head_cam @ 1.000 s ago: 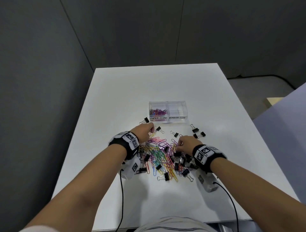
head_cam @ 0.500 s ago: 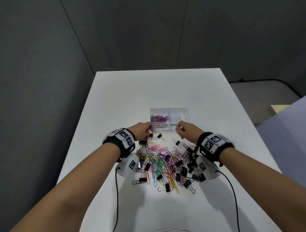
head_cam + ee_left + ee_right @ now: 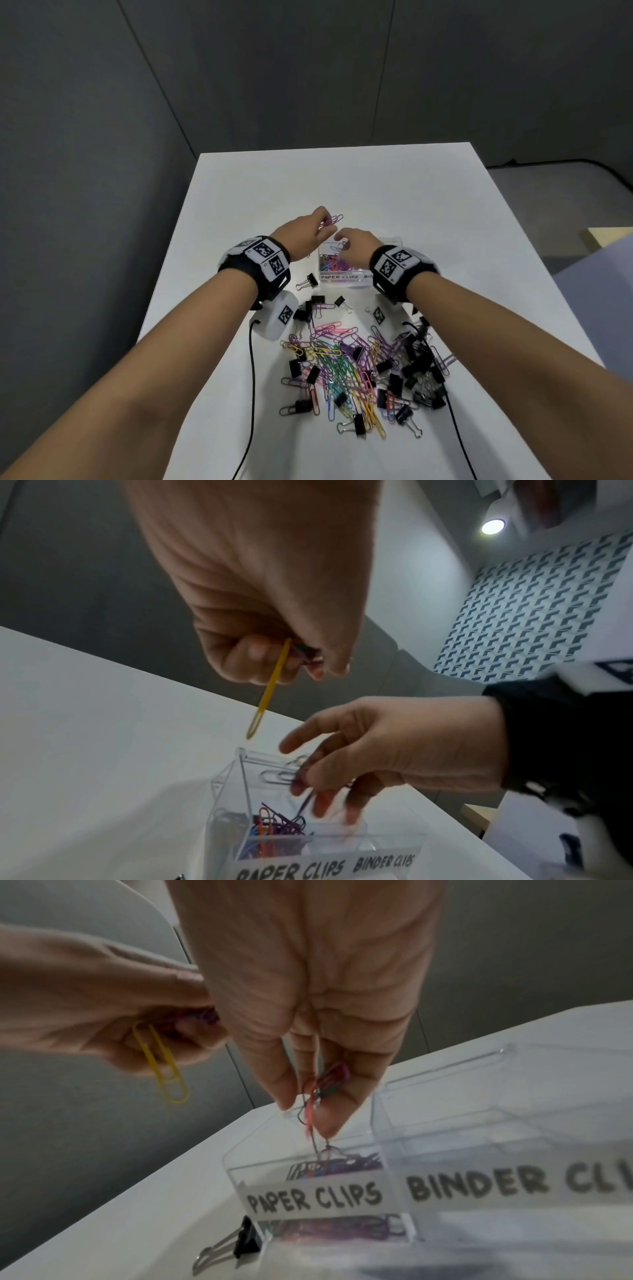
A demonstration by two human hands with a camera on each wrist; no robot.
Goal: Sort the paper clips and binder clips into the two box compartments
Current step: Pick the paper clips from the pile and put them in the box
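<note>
**A:** Head view first. What do the hands do?

**B:** Both are up over the clear box [image 3: 346, 279]. The left hand [image 3: 305, 233] has its grip pinched on a little bunch of paper clips [image 3: 330, 221]. A yellow one [image 3: 268, 688] hangs down from it.

**A:** And the right hand [image 3: 356, 245]?

**B:** Its fingertips [image 3: 329, 1121] pinch a few paper clips [image 3: 327, 1088] right above the part marked PAPER CLIPS [image 3: 313, 1199]. They are blurry, so I can't count them.

**A:** What's in the box?

**B:** Colored paper clips [image 3: 274, 831] on the left side. The right wrist hides most of the BINDER CLIPS side [image 3: 514, 1183] from the head.

**A:** And the rest?

**B:** A mixed pile [image 3: 359, 370] lies on the white surface [image 3: 342, 185], near the person. One binder clip [image 3: 240, 1240] sits just beside the box's front corner.
</note>
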